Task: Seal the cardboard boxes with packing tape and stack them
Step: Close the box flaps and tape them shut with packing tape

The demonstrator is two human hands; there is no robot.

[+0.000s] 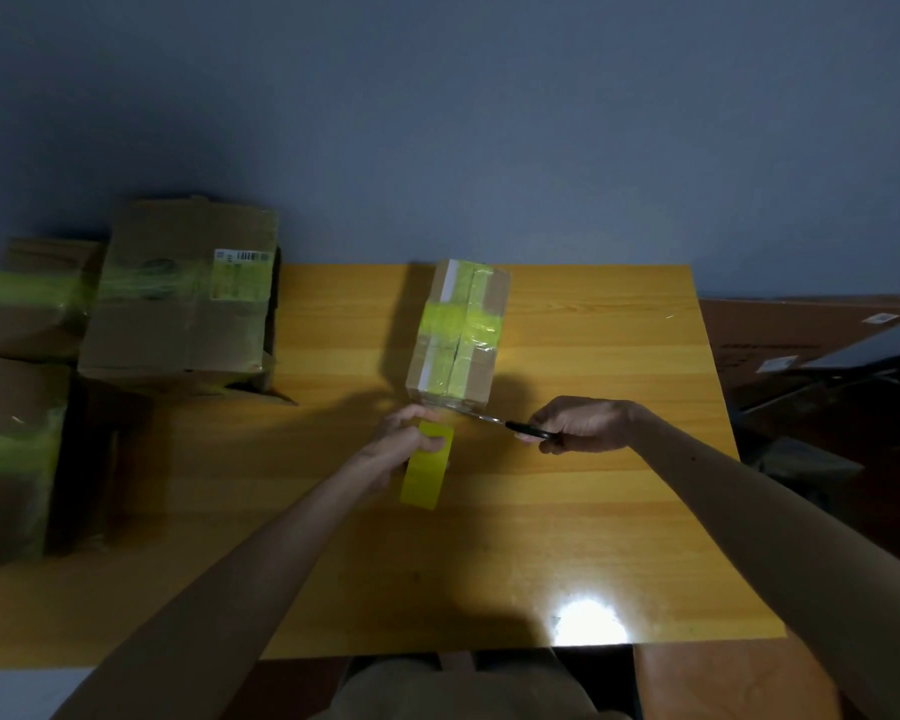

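small cardboard box [455, 335] was noted on the far half of the yellow wooden table [619, 511], its long side running away from the viewer. it was crossed by bands of yellow-green tape along the top seam and across the middle.

left hand [401, 444] was seen just before the box's near end, fingers curled round a yellow tape roll [424, 472] held on edge. a strip appeared drawn from the roll up to the box's near edge.

right hand [585, 426] was closed round the black handles of the scissors [513, 425], blades pointed left at that near edge. whether the blades were parted could not be told.

three more taped boxes were recorded at the left:
- larger box [178, 304], bearing a printed label
- far-left box [32, 298], beside it
- near-left box [11, 459], in shadow
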